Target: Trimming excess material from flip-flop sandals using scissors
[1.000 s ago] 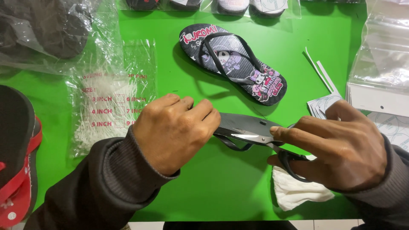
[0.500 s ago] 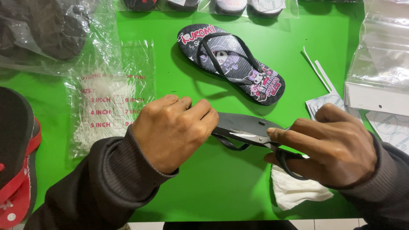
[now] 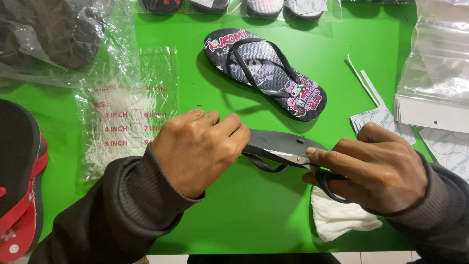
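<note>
My left hand (image 3: 198, 146) grips one end of a black flip-flop (image 3: 286, 143) held sole-up over the green table, its strap hanging below. My right hand (image 3: 373, 168) holds black-handled scissors (image 3: 303, 160), the blades lying along the flip-flop's lower edge by the strap. A second flip-flop (image 3: 266, 73), dark with cartoon prints and a black strap, lies flat on the table beyond my hands.
A clear bag of white plastic tag pins (image 3: 124, 122) lies at left. A red and black sandal (image 3: 19, 181) sits at the far left edge. White cloth (image 3: 339, 220) is under my right hand. Paper labels (image 3: 383, 120) and clear bags (image 3: 435, 63) are at right; bagged footwear lines the far edge.
My right hand with the scissors has shifted slightly left along the flip-flop. My left hand has stayed in place.
</note>
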